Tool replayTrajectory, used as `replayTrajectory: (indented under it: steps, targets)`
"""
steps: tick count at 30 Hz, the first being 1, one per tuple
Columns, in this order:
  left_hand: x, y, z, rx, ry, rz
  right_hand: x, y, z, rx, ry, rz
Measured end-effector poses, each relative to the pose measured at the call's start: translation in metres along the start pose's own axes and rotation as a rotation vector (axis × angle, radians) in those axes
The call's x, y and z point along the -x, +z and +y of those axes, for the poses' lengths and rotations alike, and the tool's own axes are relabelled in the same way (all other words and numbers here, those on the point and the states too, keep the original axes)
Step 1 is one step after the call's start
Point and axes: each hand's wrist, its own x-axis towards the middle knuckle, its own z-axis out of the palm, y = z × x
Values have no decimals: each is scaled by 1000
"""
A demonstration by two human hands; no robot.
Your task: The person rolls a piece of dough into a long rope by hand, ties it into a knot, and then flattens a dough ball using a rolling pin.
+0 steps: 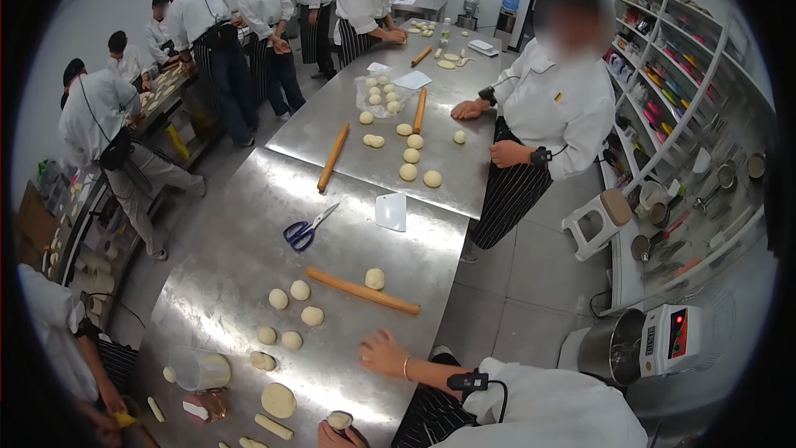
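"Steel underneath everything?"

"Yes, a broad silver metal table, butted at its far end against a second metal table. A person in a white jacket and pinstriped apron stands at that one's right side. On the floor at right is a white mixer with a steel bowl."

"What's in the way?"

"A long tan wooden rolling pin lies beyond the right hand. Leftward stands a clear plastic tub; farther up lie blue-handled scissors and a white flat scraper."

"And the hands?"

"The right, a little blurred, hangs with fingers loosely spread near the table's right edge, gripping nothing I can see. The left hand is cut off at the bottom; its fingers curl around a pale rounded dough piece."

"How does it look?"

"Cream-coloured and plump, smaller than the flattened cream dough disc to its left. Past the disc sits a creased oblong dough lump, then five matt dough balls, loosely scattered."
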Motion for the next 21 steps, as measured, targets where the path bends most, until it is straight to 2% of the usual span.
replayTrajectory:
  steps: [1,2,3,4,5,6,7,9,11,13,14,15,16,18,19,21]
  targets:
    - [-2,-14,17,-34,-12,10,10,-2,7,-15,1,-7]
    - [0,-13,15,-33,17,43,26,-9,22,-97,112,8]
    - [-4,-19,16,-26,3,-20,35,-12,29,-176,222,25]
    - [-8,-23,17,-15,-12,-84,46,-3,20,-177,219,24]
    - [-7,-20,14,-13,-18,-85,67,13,1,-148,119,129]
    - [-4,-12,11,-53,33,14,83,20,-12,-121,19,228]
    - [0,-8,9,-92,81,112,81,14,-27,-122,16,215]
    - [0,-10,11,-75,54,90,47,3,-63,-142,-251,160]
    - [-5,-11,11,-68,25,72,-4,10,-50,-7,-227,32]
    - [-1,-6,2,-62,-24,-25,-22,10,-6,58,-55,60]
    - [3,5,-7,-65,-38,-35,-11,11,11,-6,33,180]
    - [7,22,-21,-49,7,84,4,12,24,-69,120,301]
    - [11,37,-35,-34,53,203,24,9,19,-77,115,288]
    - [14,47,-46,-45,89,189,68,-5,-9,-162,12,306]
    - [16,46,-45,-18,64,150,68,-4,-24,-184,-2,258]
    - [13,44,-40,-36,56,192,38,-5,-55,-109,-144,118]
